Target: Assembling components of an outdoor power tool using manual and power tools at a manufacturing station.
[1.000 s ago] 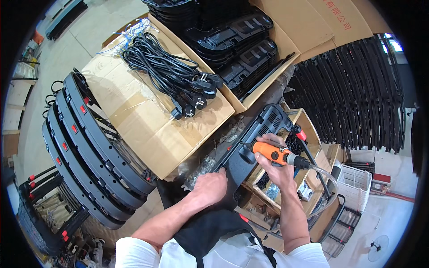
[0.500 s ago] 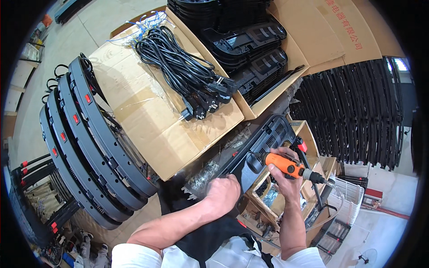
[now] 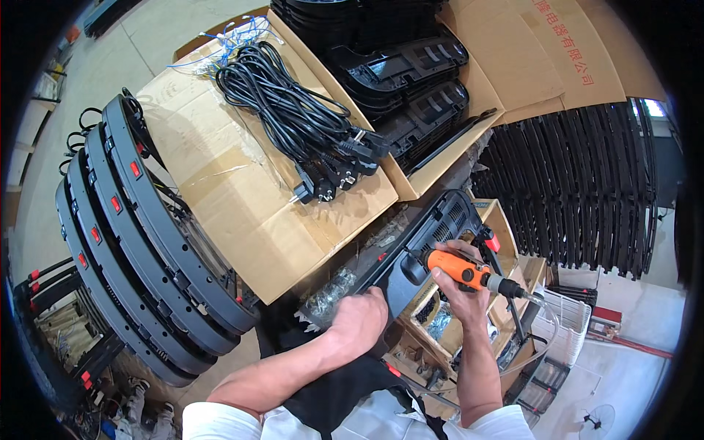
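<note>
We saw little open room: the black plastic housing [image 3: 422, 253] lay slanted between a flat cardboard sheet [image 3: 242, 198] on its left and small cardboard boxes [image 3: 440, 315] of parts under its right edge. Our left hand [image 3: 357, 320] was closed over the housing's near end, pressing it down. Our right hand [image 3: 458, 282] was wrapped shut around an orange electric screwdriver [image 3: 469, 271], which lay across the housing's right edge with its tip pointing right, off the housing. A bundle of black power cords [image 3: 301, 125] rested on the cardboard sheet, plugs near its right edge. Behind it, an open brown carton [image 3: 433, 158] held stacked black housings; its raised flap [image 3: 557, 55] carried red printed characters. Curved black panels with small red rectangular switches [image 3: 128, 242] leaned crowded at far left.
</note>
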### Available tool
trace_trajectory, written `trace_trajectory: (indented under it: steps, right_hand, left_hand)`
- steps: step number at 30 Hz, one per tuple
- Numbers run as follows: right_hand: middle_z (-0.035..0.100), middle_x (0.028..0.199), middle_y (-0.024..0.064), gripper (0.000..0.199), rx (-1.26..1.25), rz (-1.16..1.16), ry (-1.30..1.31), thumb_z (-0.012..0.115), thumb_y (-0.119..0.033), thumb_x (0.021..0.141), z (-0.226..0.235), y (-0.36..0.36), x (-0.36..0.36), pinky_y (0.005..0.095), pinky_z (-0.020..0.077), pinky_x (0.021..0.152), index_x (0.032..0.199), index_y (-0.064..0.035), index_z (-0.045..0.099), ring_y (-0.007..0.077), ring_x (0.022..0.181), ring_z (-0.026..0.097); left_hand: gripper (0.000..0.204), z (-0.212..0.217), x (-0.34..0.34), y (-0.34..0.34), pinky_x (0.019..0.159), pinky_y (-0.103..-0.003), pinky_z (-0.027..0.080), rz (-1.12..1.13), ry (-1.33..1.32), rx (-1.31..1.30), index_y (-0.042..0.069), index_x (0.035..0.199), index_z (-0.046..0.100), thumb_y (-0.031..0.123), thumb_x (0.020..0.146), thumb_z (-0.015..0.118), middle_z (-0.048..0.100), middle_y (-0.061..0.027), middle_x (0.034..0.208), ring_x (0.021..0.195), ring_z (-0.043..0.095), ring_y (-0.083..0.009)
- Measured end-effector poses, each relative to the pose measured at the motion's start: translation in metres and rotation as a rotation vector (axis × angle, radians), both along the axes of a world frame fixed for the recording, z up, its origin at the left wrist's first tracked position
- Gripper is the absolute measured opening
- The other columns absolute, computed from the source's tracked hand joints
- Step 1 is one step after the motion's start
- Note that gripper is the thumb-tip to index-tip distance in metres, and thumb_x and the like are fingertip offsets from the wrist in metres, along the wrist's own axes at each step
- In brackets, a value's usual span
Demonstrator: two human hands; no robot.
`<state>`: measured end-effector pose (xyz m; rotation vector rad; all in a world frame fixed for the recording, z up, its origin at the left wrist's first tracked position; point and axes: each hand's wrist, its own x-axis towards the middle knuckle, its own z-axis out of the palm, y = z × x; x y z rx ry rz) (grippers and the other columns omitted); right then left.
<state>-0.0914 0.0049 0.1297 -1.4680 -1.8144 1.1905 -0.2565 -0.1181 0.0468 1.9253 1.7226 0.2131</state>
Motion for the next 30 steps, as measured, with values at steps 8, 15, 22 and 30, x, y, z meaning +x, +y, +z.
trace_trajectory:
  steps: [8, 15, 22, 30]
  right_hand:
    - [0.072, 0.129, 0.0164, 0.038, -0.018, 0.037, -0.011, 0.080, -0.006, 0.086, -0.001, 0.002, -0.004, 0.0379, 0.0544, 0.106, 0.121, 0.0013, 0.067, 0.0225, 0.117, 0.069]
    - [0.070, 0.130, 0.0151, 0.039, -0.064, -0.005, 0.038, 0.080, -0.009, 0.087, -0.010, 0.003, 0.001, 0.0360, 0.0539, 0.105, 0.123, 0.0014, 0.067, 0.0201, 0.116, 0.068]
    - [0.070, 0.132, 0.0181, 0.055, 0.006, -0.143, 0.228, 0.078, -0.002, 0.089, 0.016, -0.032, 0.012, 0.0384, 0.0533, 0.109, 0.139, 0.0012, 0.056, 0.0243, 0.122, 0.067]
    - [0.072, 0.127, 0.0210, 0.059, -0.020, -0.277, 0.411, 0.081, 0.000, 0.083, 0.033, -0.121, 0.064, 0.0425, 0.0525, 0.110, 0.136, 0.0018, 0.055, 0.0262, 0.119, 0.069]
  left_hand:
    - [0.038, -0.032, -0.009, -0.043, 0.079, -0.047, 0.056, 0.321, -1.115, -0.515, -0.002, 0.125, 0.061, 0.031, 0.110, 0.050, 0.071, -0.0230, 0.102, 0.096, 0.073, -0.0298]
    - [0.029, -0.035, -0.007, -0.055, 0.063, -0.022, 0.046, 0.443, -1.602, -0.779, 0.001, 0.122, 0.066, 0.022, 0.113, 0.048, 0.061, -0.0025, 0.093, 0.075, 0.054, -0.0081]
    - [0.023, -0.023, -0.001, -0.067, 0.063, -0.024, 0.047, 0.462, -1.603, -0.877, 0.001, 0.119, 0.066, 0.021, 0.113, 0.055, 0.060, -0.0015, 0.090, 0.073, 0.054, -0.0089]
    - [0.018, -0.012, 0.035, -0.087, 0.070, -0.025, 0.053, 0.648, -1.661, -0.776, 0.001, 0.117, 0.067, 0.016, 0.107, 0.064, 0.069, -0.0052, 0.097, 0.079, 0.063, -0.0122]
